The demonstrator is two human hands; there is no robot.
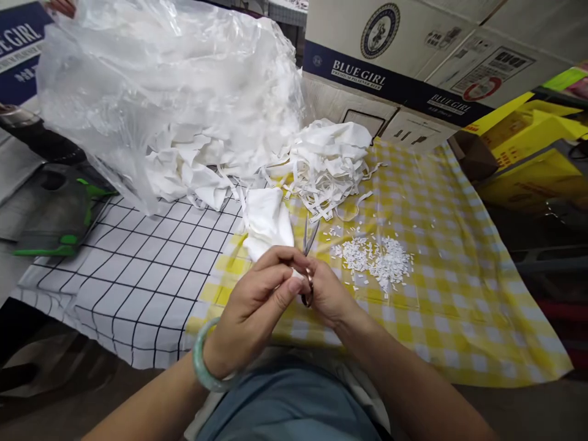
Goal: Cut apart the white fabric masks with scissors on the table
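My left hand (260, 306), with a green bangle at its wrist, is closed on the corner of a white cloth piece (269, 222). The rest of that cloth lies forward on the table. Close against it, my right hand (328, 294) grips a pair of scissors (311, 236) by the bronze-coloured handles, blades pointing away from me. Whether the blades are apart is hard to make out. To the right lies a scatter of small white clippings (383, 260). Just beyond the scissors sits a heap of white fabric with narrow straps (328, 165).
A large clear plastic bag (174, 79) full of white fabric fills the back left. White and blue cartons (390, 67) stand behind the table. Yellow-checked and black-grid cloths (459, 294) cover the tabletop. Yellow boxes (528, 135) are at right, a grey-green object (55, 208) at left.
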